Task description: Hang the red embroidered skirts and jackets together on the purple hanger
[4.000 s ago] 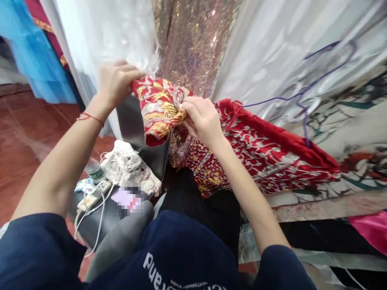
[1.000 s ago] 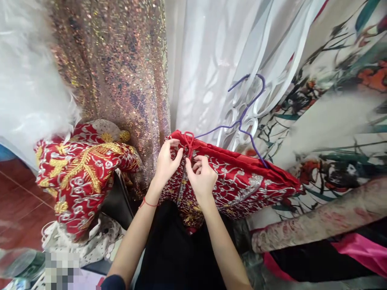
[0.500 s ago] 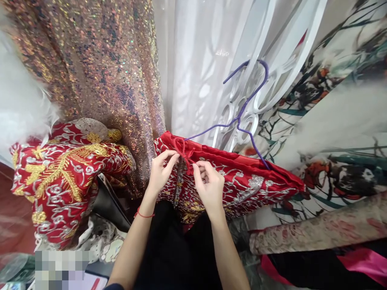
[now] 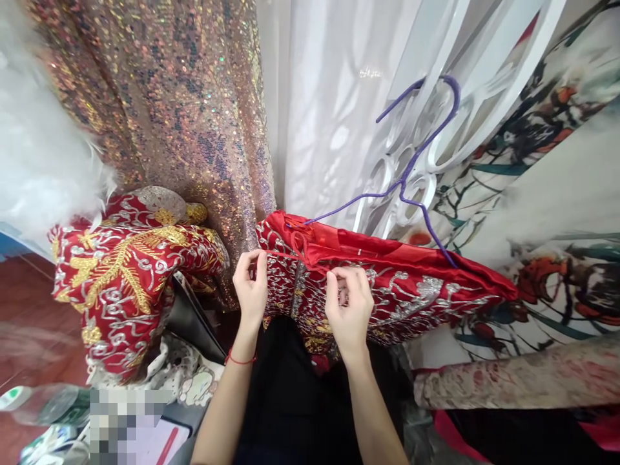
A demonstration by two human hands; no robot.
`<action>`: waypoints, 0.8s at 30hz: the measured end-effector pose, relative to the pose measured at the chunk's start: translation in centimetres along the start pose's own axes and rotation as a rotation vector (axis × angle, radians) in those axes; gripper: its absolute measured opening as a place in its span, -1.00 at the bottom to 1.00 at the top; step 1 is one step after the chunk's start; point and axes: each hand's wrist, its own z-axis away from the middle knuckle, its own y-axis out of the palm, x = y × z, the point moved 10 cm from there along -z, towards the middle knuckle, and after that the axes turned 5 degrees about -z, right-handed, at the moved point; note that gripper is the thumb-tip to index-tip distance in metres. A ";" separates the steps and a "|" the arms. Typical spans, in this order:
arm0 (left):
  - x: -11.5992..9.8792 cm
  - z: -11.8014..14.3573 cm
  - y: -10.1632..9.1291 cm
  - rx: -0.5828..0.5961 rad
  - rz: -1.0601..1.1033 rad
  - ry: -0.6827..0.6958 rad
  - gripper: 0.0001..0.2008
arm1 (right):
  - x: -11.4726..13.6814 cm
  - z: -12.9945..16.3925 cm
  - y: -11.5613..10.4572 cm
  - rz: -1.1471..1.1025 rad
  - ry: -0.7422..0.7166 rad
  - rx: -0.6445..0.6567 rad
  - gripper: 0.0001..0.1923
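A red garment (image 4: 411,290) with silver and gold embroidery hangs on a thin purple hanger (image 4: 420,155) in front of me. Its red satin collar is folded over at the top. My left hand (image 4: 250,287) pinches the garment's left front edge with fingertips together. Beside it, my right hand (image 4: 349,307) pinches the embroidered cloth a little right of the front opening. A red thread is tied around my left wrist. A second red and gold embroidered piece (image 4: 121,278) is draped over a dark chair back to the left.
A sequinned brown fabric (image 4: 165,97) and a white sheer fabric (image 4: 329,103) hang behind. Floral printed cloth (image 4: 557,194) lies to the right. A white lacy bundle (image 4: 188,381) and a plastic bottle (image 4: 43,403) lie at the lower left. My dark trousers (image 4: 290,400) fill the bottom middle.
Both hands have dropped from the red tie at the collar to a spot lower on the garment's front and moved apart. The tie now lies flat at the collar.
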 end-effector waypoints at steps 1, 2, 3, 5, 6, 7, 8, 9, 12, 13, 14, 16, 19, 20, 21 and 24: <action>0.3 0.2 0.4 0.026 0.005 -0.018 -0.76 | -0.4 0.0 0.1 -0.025 0.030 0.013 -0.88; 0.6 0.3 1.0 0.074 0.007 -0.033 -0.76 | -0.8 0.0 0.3 -0.059 0.060 0.036 -0.87; 0.6 0.3 1.6 0.132 0.006 -0.039 -0.76 | -1.0 -0.1 0.5 -0.097 0.084 0.065 -0.86; -0.1 0.5 2.6 0.234 -0.011 -0.006 -0.79 | -0.8 -0.2 1.2 -0.154 0.084 0.134 -0.87; -0.9 0.5 2.9 0.268 -0.024 0.030 -0.80 | -0.5 -0.2 1.5 -0.163 0.064 0.162 -0.89; -1.9 0.6 3.1 0.287 -0.038 0.076 -0.81 | -0.1 -0.2 1.7 -0.164 0.039 0.181 -0.91; -3.1 0.7 3.2 0.283 -0.050 0.127 -0.81 | 0.3 -0.2 1.8 -0.163 0.013 0.187 -0.93; -4.4 0.9 3.0 0.256 -0.061 0.176 -0.82 | 0.6 -0.2 1.9 -0.164 -0.009 0.184 -0.94; -7.6 1.4 2.2 0.097 -0.121 0.251 -0.82 | 1.2 0.0 1.8 -0.195 -0.041 0.141 -0.93; -8.0 1.5 2.3 0.091 -0.137 0.238 -0.80 | 1.2 0.1 1.7 -0.201 -0.043 0.131 -0.92; -8.0 1.7 2.9 0.127 -0.136 0.206 -0.78 | 1.2 0.1 1.7 -0.202 -0.042 0.124 -0.92; -7.4 1.9 4.5 0.264 -0.081 0.126 -0.78 | 1.1 0.1 1.6 -0.191 -0.036 0.117 -0.92; -5.6 1.8 5.2 0.336 0.042 -0.005 -0.83 | 0.6 -0.1 1.2 -0.172 0.000 0.104 -0.93; -4.9 1.6 5.2 0.331 0.083 -0.052 -0.83 | 0.3 -0.2 1.1 -0.166 0.019 0.094 -0.93; -4.1 1.5 5.1 0.338 0.131 -0.105 -0.82 | 0.0 -0.3 0.9 -0.161 0.036 0.083 -0.93; -3.0 1.7 5.9 0.474 0.269 -0.207 -0.76 | -0.5 -0.4 0.5 -0.160 0.070 0.048 -0.93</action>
